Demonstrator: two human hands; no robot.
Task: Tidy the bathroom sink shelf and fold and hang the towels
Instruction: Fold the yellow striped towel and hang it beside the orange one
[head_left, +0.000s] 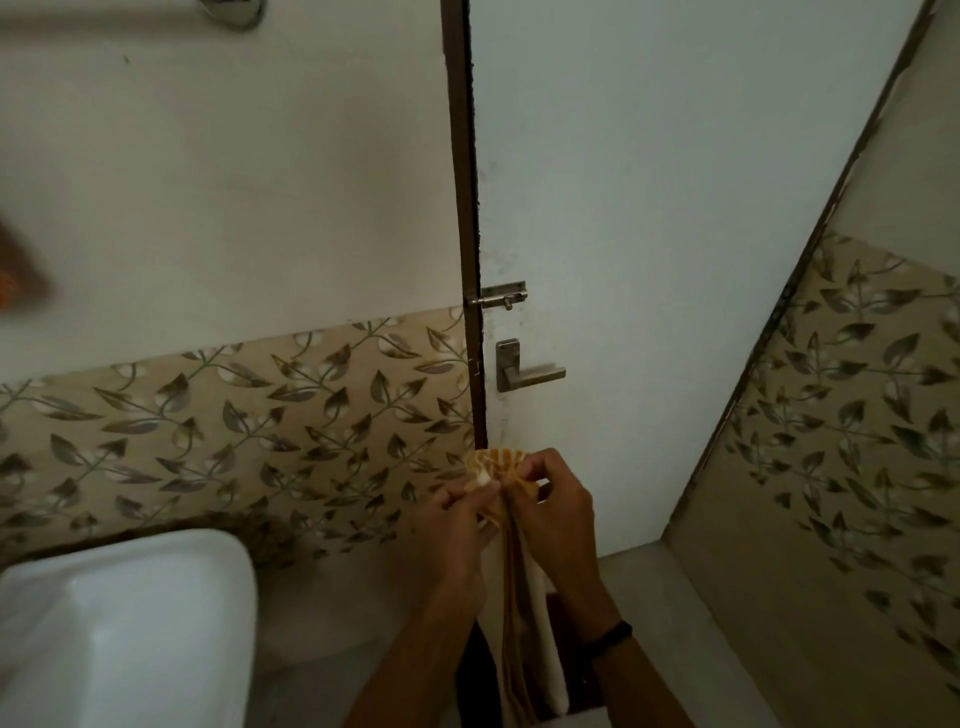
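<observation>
Both hands, left hand and right hand, pinch the striped towel at its bunched top; it hangs straight down between them.

Door: white, shut, brown frame at left edge.
Bolt: metal, above handle.
Handle: metal lever, pointing right.
Tiles: beige, leaf pattern, low on wall.

Both forearms reaching forward, left hand and right hand close together, each grip seemingly pinched shut
</observation>
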